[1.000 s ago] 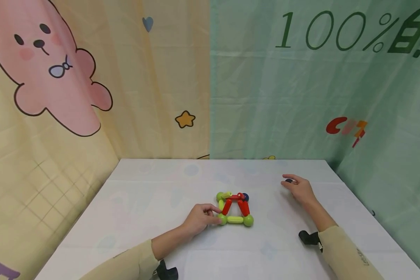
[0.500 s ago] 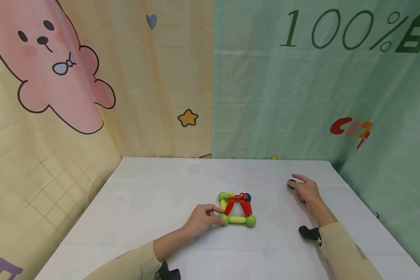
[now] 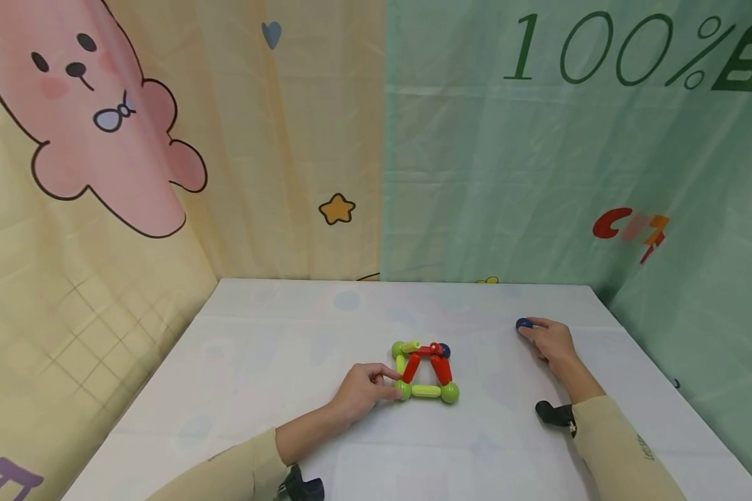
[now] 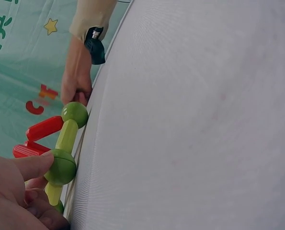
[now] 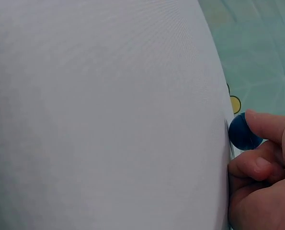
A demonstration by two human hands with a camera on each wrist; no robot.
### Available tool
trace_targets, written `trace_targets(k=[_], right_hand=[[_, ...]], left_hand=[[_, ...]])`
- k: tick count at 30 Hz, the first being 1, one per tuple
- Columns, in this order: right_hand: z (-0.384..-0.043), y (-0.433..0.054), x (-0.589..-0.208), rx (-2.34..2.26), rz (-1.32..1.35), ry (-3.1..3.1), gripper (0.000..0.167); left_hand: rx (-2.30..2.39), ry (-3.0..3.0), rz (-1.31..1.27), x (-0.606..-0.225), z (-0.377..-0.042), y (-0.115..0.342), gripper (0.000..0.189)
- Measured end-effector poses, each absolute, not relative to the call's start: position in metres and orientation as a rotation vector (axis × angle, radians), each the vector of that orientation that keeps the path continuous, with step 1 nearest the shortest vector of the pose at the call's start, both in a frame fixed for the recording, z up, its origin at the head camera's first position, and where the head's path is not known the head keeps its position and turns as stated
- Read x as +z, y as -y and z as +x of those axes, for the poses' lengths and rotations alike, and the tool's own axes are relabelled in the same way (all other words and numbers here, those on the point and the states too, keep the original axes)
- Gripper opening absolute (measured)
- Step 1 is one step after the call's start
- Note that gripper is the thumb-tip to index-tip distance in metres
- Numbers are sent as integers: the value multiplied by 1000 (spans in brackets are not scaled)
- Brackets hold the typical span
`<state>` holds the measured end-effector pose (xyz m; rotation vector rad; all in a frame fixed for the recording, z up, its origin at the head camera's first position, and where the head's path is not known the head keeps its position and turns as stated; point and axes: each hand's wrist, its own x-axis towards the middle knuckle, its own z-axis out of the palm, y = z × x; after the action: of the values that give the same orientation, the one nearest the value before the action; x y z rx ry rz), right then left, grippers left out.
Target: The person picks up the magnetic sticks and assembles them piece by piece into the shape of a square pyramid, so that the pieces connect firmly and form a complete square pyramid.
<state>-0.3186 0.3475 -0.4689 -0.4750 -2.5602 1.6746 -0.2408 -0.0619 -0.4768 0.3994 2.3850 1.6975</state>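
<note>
A small frame of magnetic rods and balls stands mid-table: green balls, a light green rod (image 3: 426,391) along the front, and red rods (image 3: 441,370) leaning up towards a red rod across the top. My left hand (image 3: 365,391) holds its front-left green ball (image 4: 62,166) between thumb and fingers. A dark blue ball (image 3: 445,351) sits at the back-right corner. Farther right, my right hand (image 3: 553,342) pinches a separate blue ball (image 5: 245,131) at the tabletop. In the right wrist view the thumb lies against this ball, with the other fingers curled below.
The white-covered table (image 3: 276,348) reaches back to a yellow and a green curtain (image 3: 476,174). Dark wrist-worn devices (image 3: 554,414) hang under both forearms, close to the tabletop.
My right hand has moved slightly right and its fingers have closed on the blue ball, which now shows more clearly. The left hand stays at the frame; the head view has shifted a little.
</note>
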Motion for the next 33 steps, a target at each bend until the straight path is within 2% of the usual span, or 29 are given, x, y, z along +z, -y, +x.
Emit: trace_targets(k=[12, 20, 33], right_hand=[[-316, -343, -469, 1661, -441, 2584, 55], [-312, -337, -462, 1620, -423, 2628, 58], [-305, -311, -451, 1537, -235, 2733, 61]], left_hand=[[1721, -2352, 392, -479, -240, 64, 23], [1732, -2340, 396, -477, -241, 62, 23], [1746, -2331, 397, -479, -240, 62, 23]])
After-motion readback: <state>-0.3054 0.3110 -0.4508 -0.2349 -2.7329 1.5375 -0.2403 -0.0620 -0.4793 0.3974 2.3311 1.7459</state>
